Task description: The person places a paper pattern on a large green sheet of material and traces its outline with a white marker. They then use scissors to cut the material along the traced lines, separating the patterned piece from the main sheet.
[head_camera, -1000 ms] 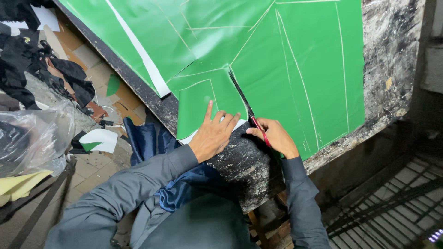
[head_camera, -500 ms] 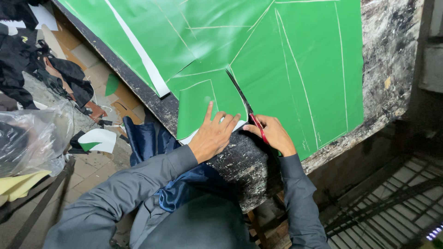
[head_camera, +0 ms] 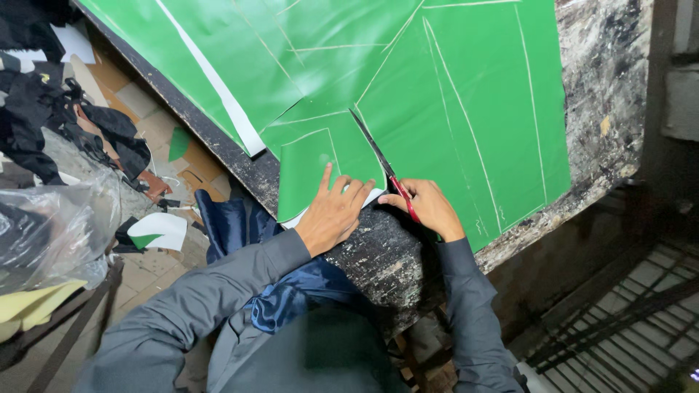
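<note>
- Cutting is seen at the near edge of a worn, paint-stained dark table [head_camera: 408, 255], where a big green sheet [head_camera: 466, 94] marked with pale chalk lines is spread out.
- The scissors [head_camera: 382, 164] are gripped by the right hand [head_camera: 429, 207], fingers closed through the red handles; the dark blades are laid along a chalk line, pointing away from the person and up to the left.
- Whether the blades are parted or shut can't really be made out from this angle.
- The left hand [head_camera: 335, 211] is laid open and flat, fingers spread, pressed down on the small green flap [head_camera: 320, 164] just left of the blades, right at the table's edge.
- A white underside is shown along the flap's lower edge, under the fingertips.
- A narrow white strip [head_camera: 218, 80] is seen running diagonally across the sheet further left.
- Both arms are covered by grey sleeves [head_camera: 218, 298], and some shiny dark blue cloth [head_camera: 291, 291] is bunched up between the person and the table.
- Down on the tiled floor to the left, a clear plastic bag [head_camera: 51, 233], black fabric scraps [head_camera: 44, 109] and a small green-and-white offcut [head_camera: 156, 231] are scattered, well apart from the hands.
- A dark metal grate [head_camera: 619, 306] is visible at lower right.
</note>
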The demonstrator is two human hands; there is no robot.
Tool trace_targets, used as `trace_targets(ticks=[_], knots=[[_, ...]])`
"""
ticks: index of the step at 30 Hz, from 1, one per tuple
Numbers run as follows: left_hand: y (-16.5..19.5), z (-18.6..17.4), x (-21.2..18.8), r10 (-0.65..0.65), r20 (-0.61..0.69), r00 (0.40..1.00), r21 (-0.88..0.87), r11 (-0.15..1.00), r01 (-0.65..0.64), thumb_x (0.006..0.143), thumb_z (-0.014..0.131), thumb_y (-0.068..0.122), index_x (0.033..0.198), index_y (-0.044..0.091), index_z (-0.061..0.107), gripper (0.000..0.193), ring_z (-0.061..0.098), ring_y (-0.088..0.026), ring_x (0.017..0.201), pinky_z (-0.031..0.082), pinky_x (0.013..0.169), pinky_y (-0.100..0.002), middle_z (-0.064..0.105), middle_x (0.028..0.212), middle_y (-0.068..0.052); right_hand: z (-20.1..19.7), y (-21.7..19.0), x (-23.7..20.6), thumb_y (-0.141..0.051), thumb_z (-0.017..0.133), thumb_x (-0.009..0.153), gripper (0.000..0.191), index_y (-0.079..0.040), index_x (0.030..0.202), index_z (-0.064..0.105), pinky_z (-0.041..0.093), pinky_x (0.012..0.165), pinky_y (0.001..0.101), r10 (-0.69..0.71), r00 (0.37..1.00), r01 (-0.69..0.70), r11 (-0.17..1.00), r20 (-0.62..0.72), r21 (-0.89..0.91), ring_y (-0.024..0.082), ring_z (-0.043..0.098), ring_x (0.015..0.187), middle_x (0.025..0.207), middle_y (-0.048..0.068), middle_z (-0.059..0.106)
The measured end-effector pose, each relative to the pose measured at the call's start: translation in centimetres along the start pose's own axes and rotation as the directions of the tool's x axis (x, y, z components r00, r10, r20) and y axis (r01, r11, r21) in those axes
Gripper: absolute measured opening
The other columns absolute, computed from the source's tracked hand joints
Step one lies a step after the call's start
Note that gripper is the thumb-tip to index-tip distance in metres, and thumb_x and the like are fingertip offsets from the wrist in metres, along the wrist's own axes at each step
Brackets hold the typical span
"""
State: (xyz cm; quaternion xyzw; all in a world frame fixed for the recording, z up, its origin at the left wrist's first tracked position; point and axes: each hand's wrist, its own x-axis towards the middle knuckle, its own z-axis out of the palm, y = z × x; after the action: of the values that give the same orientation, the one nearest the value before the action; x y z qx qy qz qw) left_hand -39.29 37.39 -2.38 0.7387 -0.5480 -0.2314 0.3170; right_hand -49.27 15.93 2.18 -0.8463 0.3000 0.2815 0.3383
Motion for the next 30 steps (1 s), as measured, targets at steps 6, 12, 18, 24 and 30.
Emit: trace_targets(ticks=[6,12,18,24,30], knots=[[1.0,-1.0,-0.4,0.024,-0.005,1.0,-0.09,0.996,-0.024,0.078,0.073,0.015,0.145,0.0,0.044,0.074,0.053,-0.035,0.114,0.033,0.115,-0.058,0.053,0.119,-0.015,0.4,0.0,-1.3,-0.049,0.084,0.079,0.058,0.002,0.068,0.057,0.035,0.05,0.0406,0.023,0.998,-0.021,0.999,-0.057,0.037,0.018,0.039,0.052,0.054,0.01,0.042],[2.4,-3.3,-2.7,0.007,0.01,1.0,-0.333,0.943,-0.004,0.084,0.068,0.009,0.144,0.005,0.046,0.064,0.055,-0.036,0.109,0.047,0.092,-0.046,0.053,0.118,-0.016,2.7,2.5,-5.0,-0.046,0.083,0.082,0.056,0.001,0.066,0.056,0.037,0.05,0.0367,0.072,0.995,-0.059,0.983,-0.067,0.172,0.013,0.044,0.051,0.054,0.006,0.046],[3.4,-7.4,-3.4,0.058,-0.107,0.993,-0.386,0.918,-0.095,0.084,0.064,0.006,0.141,0.003,0.047,0.059,0.057,-0.039,0.111,0.049,0.091,-0.046,0.053,0.119,-0.019,9.7,8.1,-14.0,-0.035,0.077,0.09,0.035,-0.007,0.076,0.062,0.039,0.047,0.0255,0.228,0.973,-0.15,0.76,-0.042,0.632,0.005,0.051,0.05,0.057,-0.004,0.052],[6.9,-10.6,-0.3,0.024,0.031,0.999,-0.383,0.924,-0.01,0.08,0.066,0.008,0.138,0.008,0.054,0.059,0.059,-0.035,0.083,0.048,0.077,-0.042,0.06,0.108,-0.017,20.7,12.9,-22.2,-0.032,0.075,0.091,0.03,-0.007,0.081,0.061,0.039,0.043,0.0231,0.38,0.925,-0.133,0.375,-0.021,0.918,0.006,0.05,0.048,0.059,-0.003,0.054],[13.1,-9.4,5.2,0.301,0.117,0.946,-0.253,0.931,-0.264,0.08,0.075,0.011,0.136,0.009,0.055,0.059,0.06,-0.035,0.094,0.045,0.084,-0.042,0.061,0.107,-0.015,28.0,15.0,-26.5,-0.036,0.073,0.093,0.034,-0.005,0.083,0.064,0.044,0.046,0.0229,0.49,0.865,0.016,0.185,-0.106,0.983,0.007,0.054,0.052,0.063,-0.001,0.056]])
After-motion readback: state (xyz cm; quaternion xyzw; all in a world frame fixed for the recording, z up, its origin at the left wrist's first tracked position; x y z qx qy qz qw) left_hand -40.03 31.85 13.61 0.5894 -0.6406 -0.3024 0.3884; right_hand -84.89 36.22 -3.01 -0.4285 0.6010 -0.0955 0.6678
